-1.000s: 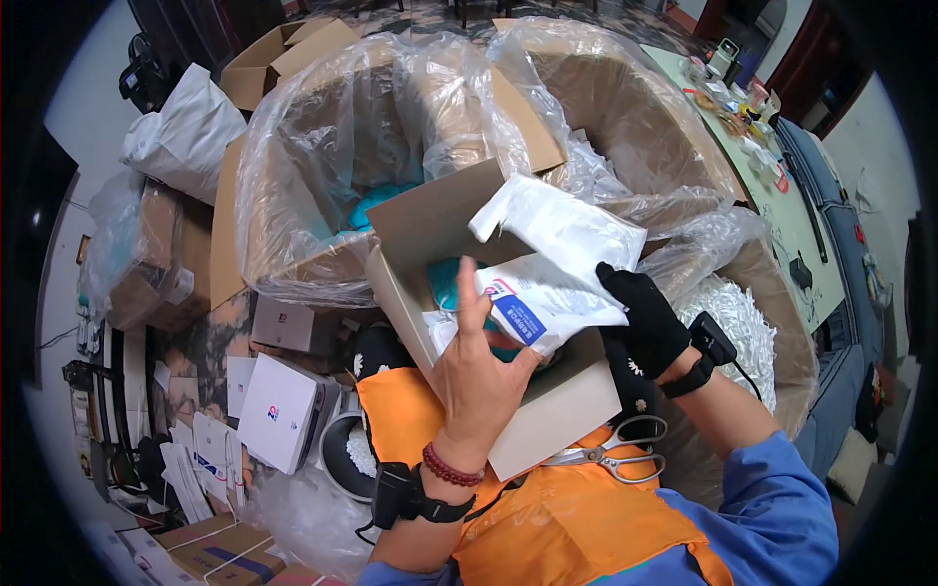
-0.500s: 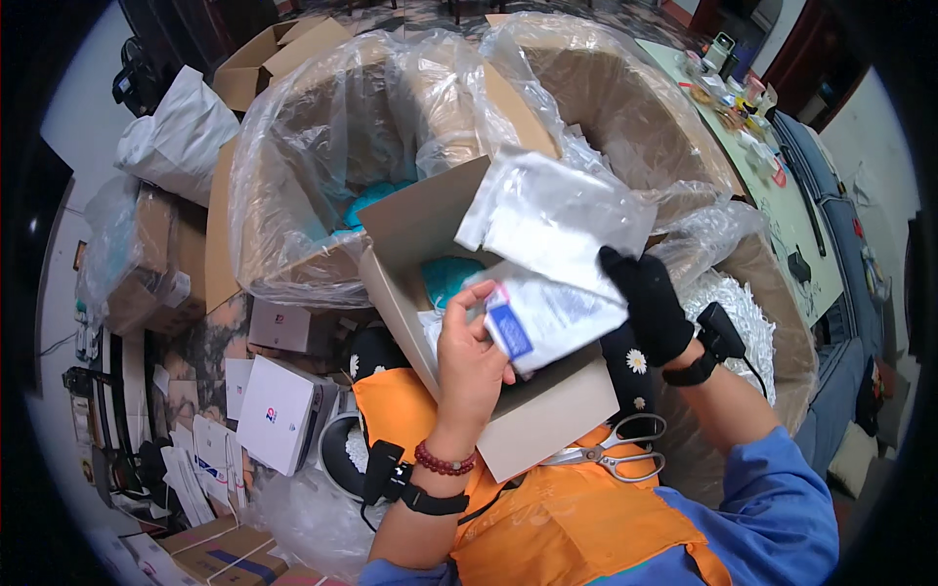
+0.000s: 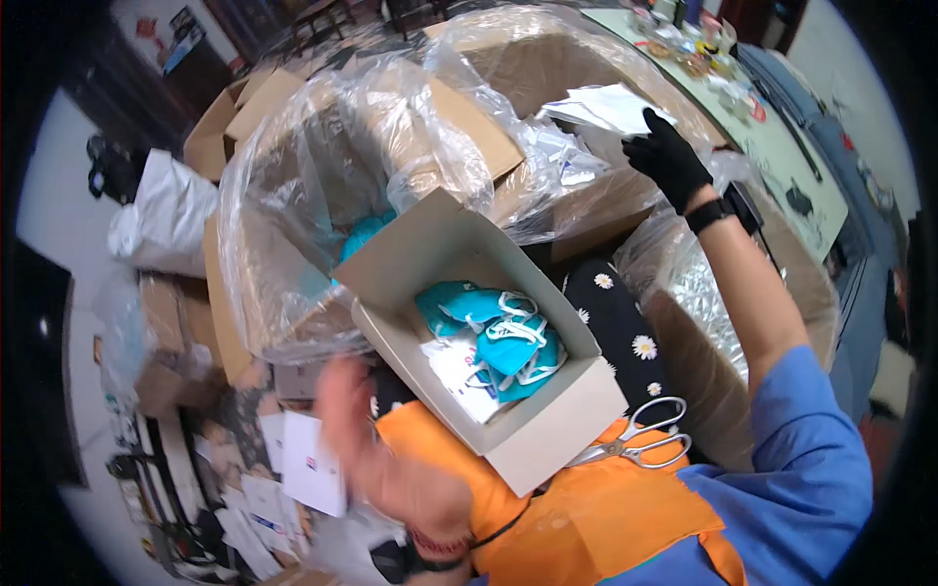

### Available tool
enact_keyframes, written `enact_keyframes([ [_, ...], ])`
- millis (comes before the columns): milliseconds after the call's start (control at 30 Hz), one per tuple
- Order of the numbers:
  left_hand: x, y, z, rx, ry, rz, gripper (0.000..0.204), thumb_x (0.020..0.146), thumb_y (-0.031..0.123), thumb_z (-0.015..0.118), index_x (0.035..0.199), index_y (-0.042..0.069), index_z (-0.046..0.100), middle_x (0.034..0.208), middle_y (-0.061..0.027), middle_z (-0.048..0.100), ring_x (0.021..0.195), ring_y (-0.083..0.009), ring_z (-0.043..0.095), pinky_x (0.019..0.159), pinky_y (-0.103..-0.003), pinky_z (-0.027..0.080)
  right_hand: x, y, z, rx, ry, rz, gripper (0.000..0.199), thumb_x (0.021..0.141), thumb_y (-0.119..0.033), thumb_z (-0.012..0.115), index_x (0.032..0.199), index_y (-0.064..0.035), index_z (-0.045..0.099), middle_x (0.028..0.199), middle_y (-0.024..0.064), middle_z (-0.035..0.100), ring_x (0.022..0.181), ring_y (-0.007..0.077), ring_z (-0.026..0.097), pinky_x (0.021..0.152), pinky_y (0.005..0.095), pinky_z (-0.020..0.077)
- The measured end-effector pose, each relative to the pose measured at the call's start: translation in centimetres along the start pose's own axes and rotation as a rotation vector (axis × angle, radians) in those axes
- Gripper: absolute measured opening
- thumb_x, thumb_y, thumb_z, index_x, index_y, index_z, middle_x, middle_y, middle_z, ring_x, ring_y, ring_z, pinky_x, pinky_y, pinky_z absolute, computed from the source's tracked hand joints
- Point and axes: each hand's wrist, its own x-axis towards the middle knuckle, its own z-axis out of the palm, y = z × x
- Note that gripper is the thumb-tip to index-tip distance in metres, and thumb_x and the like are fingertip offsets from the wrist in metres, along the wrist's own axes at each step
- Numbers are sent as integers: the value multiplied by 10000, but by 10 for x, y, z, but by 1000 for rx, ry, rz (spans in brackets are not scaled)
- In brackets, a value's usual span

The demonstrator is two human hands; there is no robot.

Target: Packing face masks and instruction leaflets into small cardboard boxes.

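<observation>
An open cardboard box (image 3: 469,230) stands tilted on my lap. Teal face masks (image 3: 513,337) with white straps lie inside it, beside a white printed packet (image 3: 457,376). My right hand (image 3: 669,161), in a black glove, is stretched far out over a plastic-lined carton, fingers apart. Just beyond its fingertips are white flat packets (image 3: 606,105). My left hand (image 3: 386,454) is bare and smeared by motion, left of the box and close to a white box (image 3: 311,464). Nothing can be made out in it.
Scissors (image 3: 635,444) rest on my orange apron (image 3: 625,508). Large plastic-lined cartons (image 3: 283,186) stand ahead; the one at right holds crinkled silvery material (image 3: 708,303). A cluttered pale table (image 3: 811,195) runs along the right. White papers (image 3: 259,513) lie at lower left.
My right hand has swung up and right to the far carton, away from the box. The left hand has let go of the blue-labelled white packet and moved left and down. The masks are now uncovered.
</observation>
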Motion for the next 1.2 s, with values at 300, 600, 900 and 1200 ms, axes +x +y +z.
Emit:
enact_keyframes([
  [300, -54, 41, -20, -4, -31, 552, 372, 903, 197, 599, 1189, -40, 583, 1162, -147, 607, 1041, -250, 588, 868, -364, 495, -16, 64, -4, -66, 141, -19, 332, 969, -335, 543, 1193, -98, 608, 928, 124, 703, 744, 212, 667, 644, 320, 521],
  [600, -64, 32, -35, 25, -95, 559, 369, 874, 191, 632, 1172, -24, 594, 1129, -133, 615, 998, -256, 604, 838, -366, 508, -67, 63, 44, -218, -53, 57, 302, 938, -361, 567, 1079, -114, 667, 866, 89, 684, 665, 179, 612, 616, 289, 489],
  [900, -77, 34, -44, 53, -134, 546, 370, 846, 186, 665, 1155, -7, 605, 1096, -119, 624, 955, -261, 620, 808, -368, 521, -107, 54, 76, -208, -143, -76, 321, 963, -323, 510, 1134, -87, 645, 814, 61, 650, 629, 127, 590, 629, 244, 484],
  [1200, -83, 30, -45, 67, -103, 564, 374, 817, 181, 697, 1139, 9, 616, 1063, -105, 632, 911, -266, 636, 778, -370, 533, -180, 57, 137, -753, -531, -516, 235, 902, -203, 622, 1089, -69, 673, 840, 91, 674, 694, 192, 644, 655, 285, 503],
])
